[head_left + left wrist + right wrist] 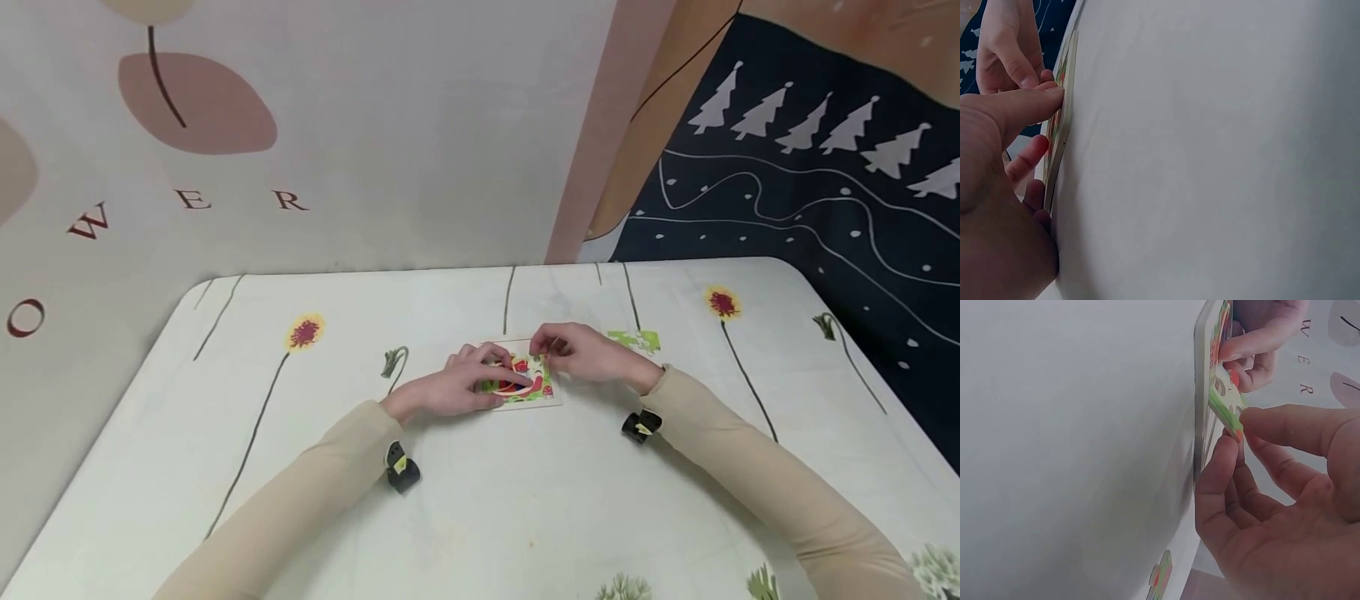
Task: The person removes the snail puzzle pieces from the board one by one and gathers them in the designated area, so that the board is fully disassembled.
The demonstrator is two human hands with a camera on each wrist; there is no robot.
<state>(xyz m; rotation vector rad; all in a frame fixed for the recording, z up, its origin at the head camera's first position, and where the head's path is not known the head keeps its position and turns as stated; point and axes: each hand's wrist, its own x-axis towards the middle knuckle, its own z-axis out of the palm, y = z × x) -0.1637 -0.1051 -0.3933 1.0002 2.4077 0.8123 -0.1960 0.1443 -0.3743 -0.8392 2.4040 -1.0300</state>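
A colourful jigsaw puzzle in a thin, pale-rimmed board (pixel 553 401) lies on the table between both hands. My left hand (pixel 461 387) rests on it from the left, with fingers extended across the printed picture and the thumb near its front edge. At the board's right side, my right hand (pixel 581 353) pinches a green-and-cream puzzle piece (pixel 1227 405) between thumb and fingertips. The right wrist view has this piece tilted, its far end right at the picture beside the left fingers. Much of the picture is hidden under the hands.
Green puzzle pieces (pixel 635 340) lie on the table behind the right wrist. A white cloth (pixel 487 508) printed with flowers covers the table. Pale and dark patterned fabric (pixel 787 183) hangs beyond the far and right edges.
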